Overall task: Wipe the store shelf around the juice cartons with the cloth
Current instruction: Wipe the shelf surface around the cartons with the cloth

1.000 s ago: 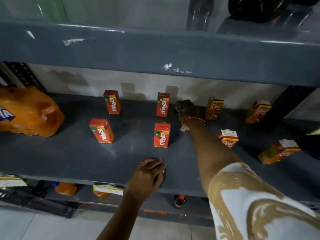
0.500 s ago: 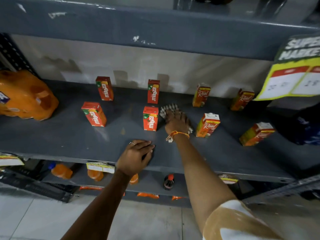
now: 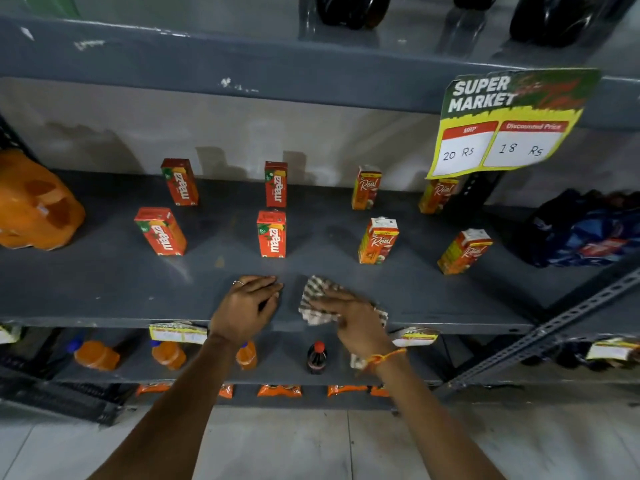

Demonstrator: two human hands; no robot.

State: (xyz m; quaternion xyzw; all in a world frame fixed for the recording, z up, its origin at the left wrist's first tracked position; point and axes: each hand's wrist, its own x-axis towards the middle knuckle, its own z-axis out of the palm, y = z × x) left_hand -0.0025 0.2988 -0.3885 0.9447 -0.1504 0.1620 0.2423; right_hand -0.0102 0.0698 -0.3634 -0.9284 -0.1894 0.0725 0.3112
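Several small juice cartons stand in two rows on the dark grey shelf [image 3: 104, 285]: red Maaza cartons [image 3: 272, 234] on the left half, orange Real cartons [image 3: 378, 241] on the right half. My right hand [image 3: 356, 320] presses a checked cloth [image 3: 313, 299] flat on the shelf near its front edge, in front of the gap between the two middle cartons. My left hand [image 3: 247, 308] rests palm down on the shelf just left of the cloth, fingers together, holding nothing.
A shrink-wrapped pack of orange bottles [image 3: 34, 206] sits at the shelf's left end, a dark blue pack [image 3: 585, 230] at the right. A price sign [image 3: 509, 123] hangs from the upper shelf. Bottles [image 3: 316, 356] stand on the lower shelf.
My right hand has pulled the cloth from the back wall forward between the middle cartons to the shelf's front edge. The left hand has stayed on the front of the shelf.
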